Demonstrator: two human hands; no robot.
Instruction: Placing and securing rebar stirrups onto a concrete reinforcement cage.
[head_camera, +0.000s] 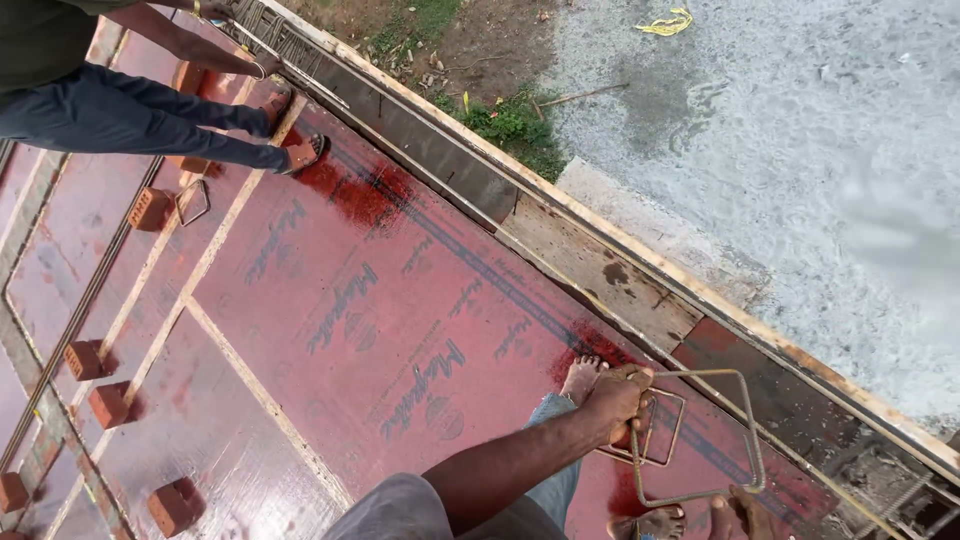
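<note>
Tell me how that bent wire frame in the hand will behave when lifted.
The square wire frame looks like thin bent steel rod, so probably stiff and springy, not floppy. Its open outline suggests it is light. The hand grips several together, so they may rattle or slide apart.

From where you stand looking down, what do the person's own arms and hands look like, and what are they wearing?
Only one arm shows clearly: it is bare from a short grey sleeve down to the hand, with no glove, watch or ring visible. Which hand it is cannot be told for sure. Below are blue jeans and bare feet.
</note>
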